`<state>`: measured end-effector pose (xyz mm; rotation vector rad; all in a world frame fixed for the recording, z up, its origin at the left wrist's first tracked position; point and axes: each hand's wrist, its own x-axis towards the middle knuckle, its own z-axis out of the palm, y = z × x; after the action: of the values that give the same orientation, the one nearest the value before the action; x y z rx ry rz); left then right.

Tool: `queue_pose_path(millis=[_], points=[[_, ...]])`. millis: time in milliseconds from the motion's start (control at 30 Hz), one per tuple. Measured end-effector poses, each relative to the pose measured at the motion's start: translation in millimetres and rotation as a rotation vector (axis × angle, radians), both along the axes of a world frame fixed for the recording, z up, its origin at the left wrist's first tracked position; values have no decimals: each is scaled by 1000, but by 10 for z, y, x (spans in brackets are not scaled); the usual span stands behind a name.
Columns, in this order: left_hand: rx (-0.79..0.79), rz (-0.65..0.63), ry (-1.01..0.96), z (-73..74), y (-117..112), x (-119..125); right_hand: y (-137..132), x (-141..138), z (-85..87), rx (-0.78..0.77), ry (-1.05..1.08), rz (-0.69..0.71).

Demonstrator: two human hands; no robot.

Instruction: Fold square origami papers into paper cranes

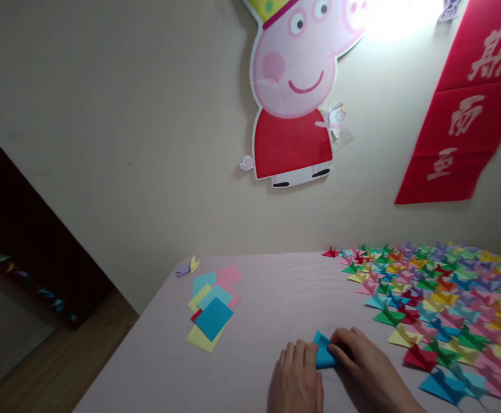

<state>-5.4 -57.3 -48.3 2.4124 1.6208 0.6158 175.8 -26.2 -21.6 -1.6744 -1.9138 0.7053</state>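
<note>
A piece of blue origami paper (325,357), folded to a small shape with a pointed top, lies on the table between my two hands. My left hand (297,373) rests at its left side, fingers together and bent, holding it against the tabletop; the thumb is partly hidden. From the right, my right hand (364,361) pinches the paper's edge between thumb and forefinger. My hands cover part of the paper, so not every fold shows.
Loose coloured paper squares (214,318) overlap on the left of the pink table (156,355). Two small folded pieces (189,267) lie near the far left corner. Rows of folded paper cranes (443,304) fill the right side. A wall (168,143) rises behind.
</note>
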Motion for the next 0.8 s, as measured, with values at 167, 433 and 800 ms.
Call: queue_pose_path(millis=[167,433,800], points=[[101,6,47,-72,-41,-3,38,-46,30,20,-24,-43],[229,-15,97,-109,-52,10,53,-70,-24,51,-50,-47],[280,-46,120,-82,-46,9,72,-82,-99,122,-84,-33]])
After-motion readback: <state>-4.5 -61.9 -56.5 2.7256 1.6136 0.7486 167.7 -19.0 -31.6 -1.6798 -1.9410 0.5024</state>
